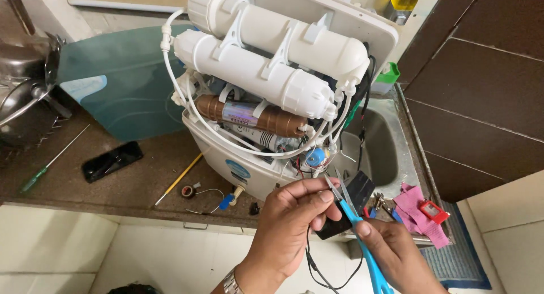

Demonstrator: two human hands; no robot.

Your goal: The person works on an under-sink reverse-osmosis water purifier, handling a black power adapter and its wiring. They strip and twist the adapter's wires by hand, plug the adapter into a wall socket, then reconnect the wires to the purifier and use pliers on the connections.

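left hand (294,217) fingers closed, pinching black adapter (347,206) and its wire (317,265) in front of opened purifier (272,95). right hand (396,254) grips blue scissors (360,237), blades at adapter's top, over counter (141,175) edge.

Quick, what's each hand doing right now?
Left hand: closed, pinching a black adapter box.
Right hand: closed on blue-handled scissors.

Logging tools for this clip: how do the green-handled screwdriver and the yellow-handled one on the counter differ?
The green-handled screwdriver lies far left, apart from the white water purifier; the yellow-handled screwdriver lies close by the purifier's base. Green's handle points toward the counter edge; yellow's points toward the purifier. Both lie flat on the brown counter, untouched by either hand.
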